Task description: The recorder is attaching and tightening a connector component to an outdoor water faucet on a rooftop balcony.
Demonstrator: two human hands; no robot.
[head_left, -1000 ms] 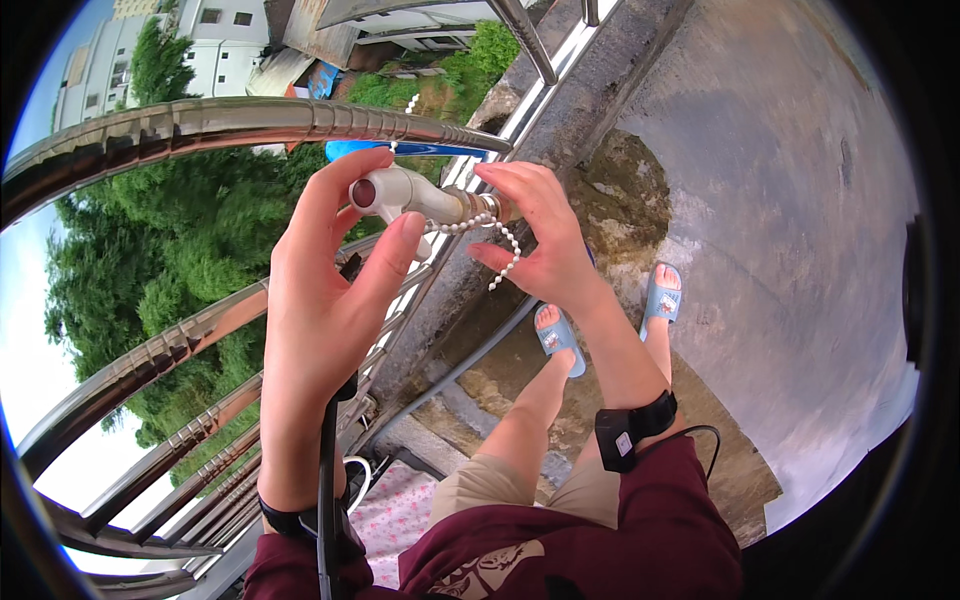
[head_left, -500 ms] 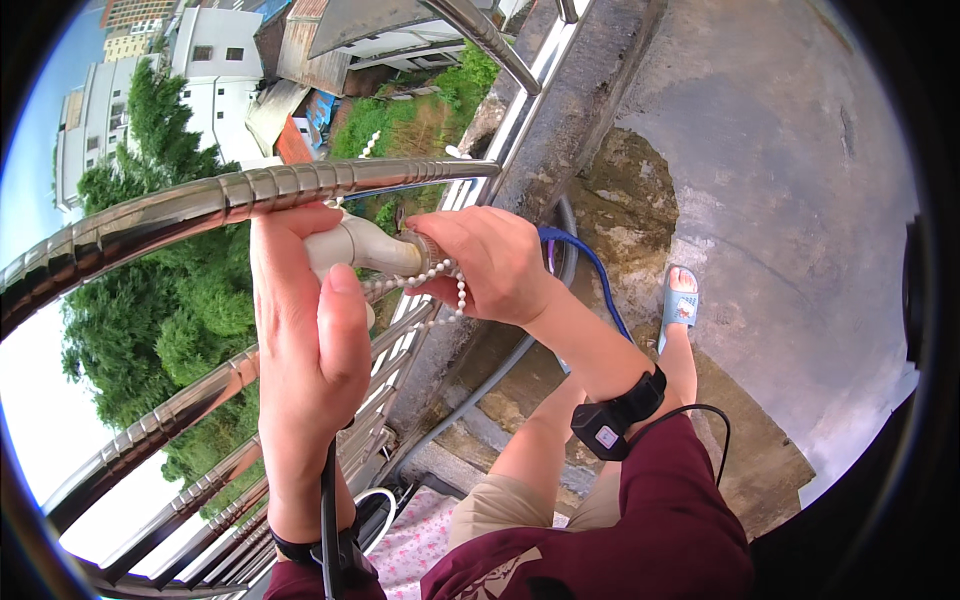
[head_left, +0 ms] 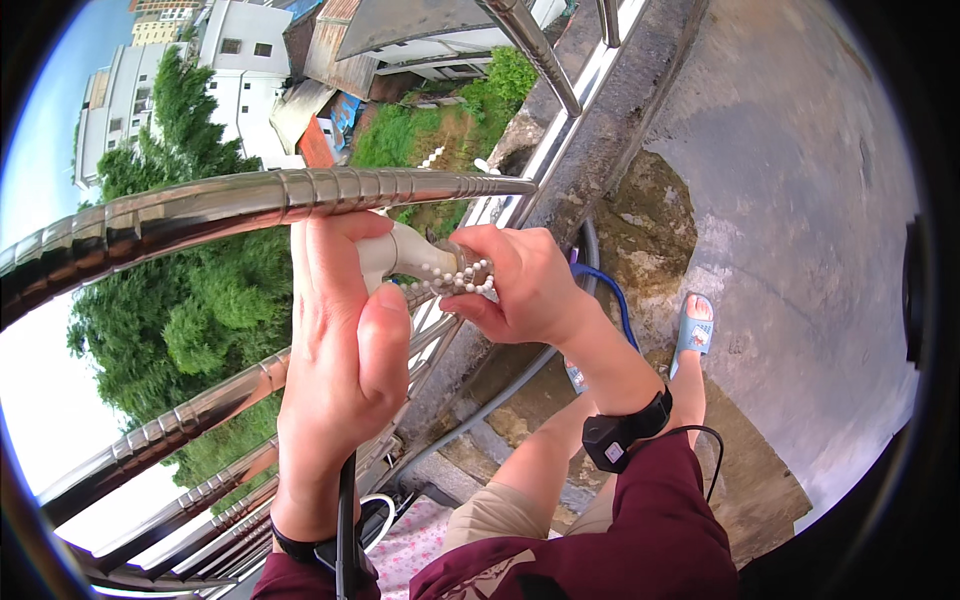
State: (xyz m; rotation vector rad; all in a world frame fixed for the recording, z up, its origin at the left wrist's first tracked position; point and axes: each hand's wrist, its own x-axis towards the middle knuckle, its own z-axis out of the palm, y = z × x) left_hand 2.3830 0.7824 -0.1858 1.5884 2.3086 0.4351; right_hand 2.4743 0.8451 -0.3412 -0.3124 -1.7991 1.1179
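My left hand (head_left: 340, 340) is closed on a white plastic pipe fitting (head_left: 402, 247) just under a curved steel rail (head_left: 250, 196). Its fingers reach up beside the rail. My right hand (head_left: 525, 285) has its fingers curled round the fitting’s right end, a narrower threaded part (head_left: 462, 257), largely hidden. A strand of white beads (head_left: 470, 274) loops over that end between my hands.
More steel bars (head_left: 160, 450) line the left, with trees and buildings beyond. A blue hose (head_left: 622, 300) and grey pipe (head_left: 472, 415) lie by the concrete ledge. My slippered foot (head_left: 695, 325) stands on stained concrete (head_left: 780, 200). A floral cloth (head_left: 410, 530) shows at the bottom.
Both hands have moved lower in view with the fitting. My right fingers, more spread a second ago, are now curled tighter on its end. The view has also shifted slightly.
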